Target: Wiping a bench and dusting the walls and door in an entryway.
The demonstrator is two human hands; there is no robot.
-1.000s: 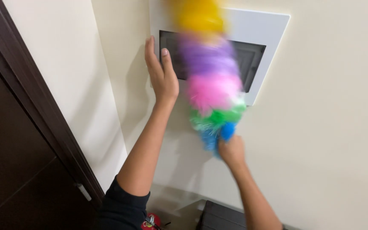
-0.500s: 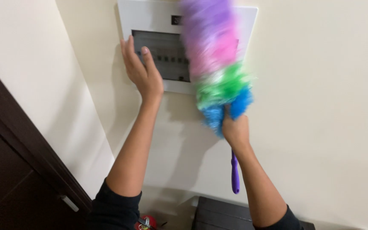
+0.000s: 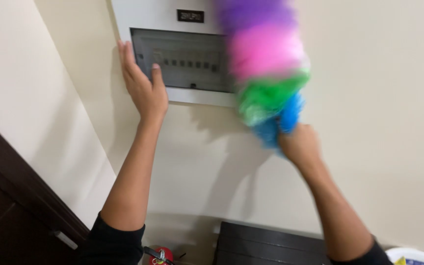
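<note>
Two bare hands raised, left hand (image 3: 142,84) flat with fingers spread on the wall panel (image 3: 172,59), right hand (image 3: 300,145) at four o'clock, seemingly clenched around the blurred rainbow duster (image 3: 268,73) brushing the panel's right edge.

Fluffy duster (image 3: 266,73): purple, pink, green, blue bands, blurred, upright against white wall-mounted breaker panel (image 3: 172,54).
</note>
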